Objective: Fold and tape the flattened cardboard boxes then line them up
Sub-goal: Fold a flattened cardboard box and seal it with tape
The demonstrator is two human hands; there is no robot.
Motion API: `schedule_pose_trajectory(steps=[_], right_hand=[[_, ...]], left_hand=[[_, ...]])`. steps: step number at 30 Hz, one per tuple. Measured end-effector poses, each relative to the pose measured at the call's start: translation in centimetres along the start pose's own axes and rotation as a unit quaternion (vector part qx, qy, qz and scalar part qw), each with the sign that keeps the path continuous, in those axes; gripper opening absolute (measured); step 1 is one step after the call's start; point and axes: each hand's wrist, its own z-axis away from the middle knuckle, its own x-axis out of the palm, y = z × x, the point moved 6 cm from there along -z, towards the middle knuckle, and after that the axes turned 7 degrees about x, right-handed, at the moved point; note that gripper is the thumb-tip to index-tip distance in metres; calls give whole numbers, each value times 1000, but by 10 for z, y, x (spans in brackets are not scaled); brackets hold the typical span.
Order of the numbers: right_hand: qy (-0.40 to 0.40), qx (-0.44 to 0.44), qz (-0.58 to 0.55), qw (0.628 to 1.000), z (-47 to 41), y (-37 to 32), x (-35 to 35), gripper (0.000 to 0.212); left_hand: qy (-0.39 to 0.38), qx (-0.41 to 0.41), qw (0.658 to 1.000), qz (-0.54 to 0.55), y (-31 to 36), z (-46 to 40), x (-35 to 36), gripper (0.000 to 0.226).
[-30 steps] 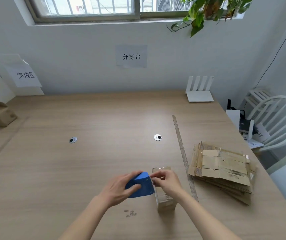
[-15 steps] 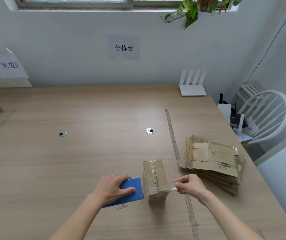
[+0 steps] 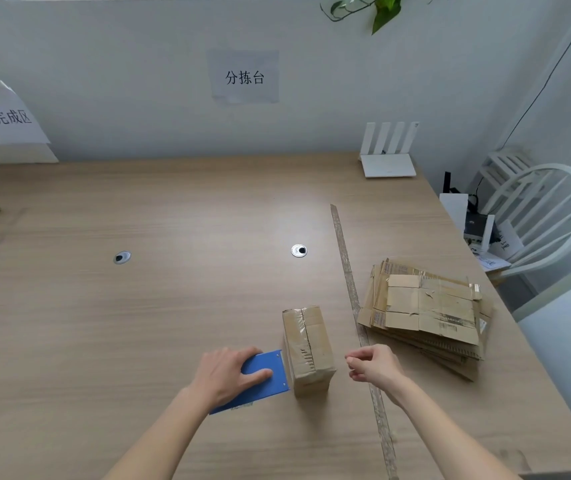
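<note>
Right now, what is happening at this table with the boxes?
A person is taping up cardboard boxes. The left hand presses on a blue tape dispenser beside a folded box standing on the table. The right hand hovers curled on the box's other side; whether it pinches tape is unclear. A stack of flattened boxes waits to the right.

Folded cardboard box (image 3: 307, 348): brown, closed, clear tape along its top seam, standing near the front edge of the surface. Blue tape dispenser (image 3: 259, 379): lying just beside the box's left face. Stack of flattened boxes (image 3: 426, 313): askew, by the right edge.
</note>
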Motion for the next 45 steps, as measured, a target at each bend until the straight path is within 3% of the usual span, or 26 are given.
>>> schedule_pose_trajectory(steps=[8, 12, 16, 19, 21, 34, 45], right_hand=[[2, 6, 35, 999, -17, 18, 31, 9], [52, 11, 86, 995, -11, 19, 35, 61], [144, -115, 117, 976, 16, -21, 35, 49], [33, -132, 187, 973, 25, -31, 82, 95], [13, -125, 237, 963, 27, -24, 100, 111], [-16, -113, 249, 962, 27, -31, 106, 113], [9, -119, 273, 955, 31, -30, 108, 105]], left_hand=[[-11, -15, 1000, -6, 7, -10, 13, 59], [-11, -23, 1000, -11, 4, -10, 18, 62], [-8, -19, 1000, -6, 1, -11, 16, 63], [-7, -16, 1000, -4, 6, -13, 15, 59], [-7, -19, 1000, 1, 8, -12, 15, 57], [-17, -21, 1000, -3, -7, 9, -8, 53], [-24, -15, 1000, -11, -10, 12, -11, 50]])
